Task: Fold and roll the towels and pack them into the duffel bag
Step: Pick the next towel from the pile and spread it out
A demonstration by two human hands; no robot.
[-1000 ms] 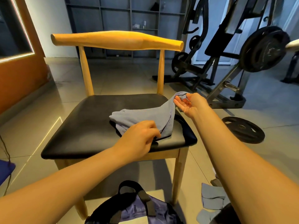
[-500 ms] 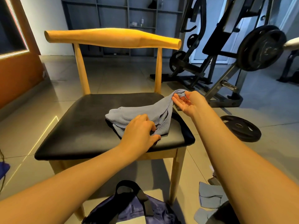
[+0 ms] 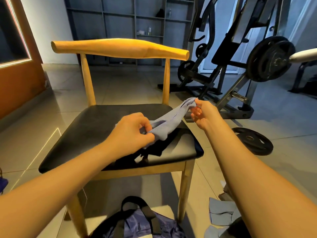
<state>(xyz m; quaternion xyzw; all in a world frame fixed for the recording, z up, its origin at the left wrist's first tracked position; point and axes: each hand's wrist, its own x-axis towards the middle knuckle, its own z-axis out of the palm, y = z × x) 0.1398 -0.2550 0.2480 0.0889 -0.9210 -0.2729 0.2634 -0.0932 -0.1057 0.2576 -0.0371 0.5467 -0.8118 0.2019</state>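
Glossy black padding on the wooden chair (image 3: pixel 96 134) lies under both hands: the left hand (image 3: pixel 132 133) pinches the near end of a soft blue-grey towel (image 3: pixel 171 121), and the right hand (image 3: pixel 202 114) pinches its far corner past the seat's right edge. Below the front edge sits the duffel bag (image 3: pixel 142 225), with crumpled grey towels (image 3: pixel 221 213) on smooth tile beside it. A round weight plate (image 3: pixel 252 140) crowds the right; tile lies open at left.

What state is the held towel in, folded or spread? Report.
Neither: the towel hangs bunched, stretched between the left hand and the right hand over the chair.
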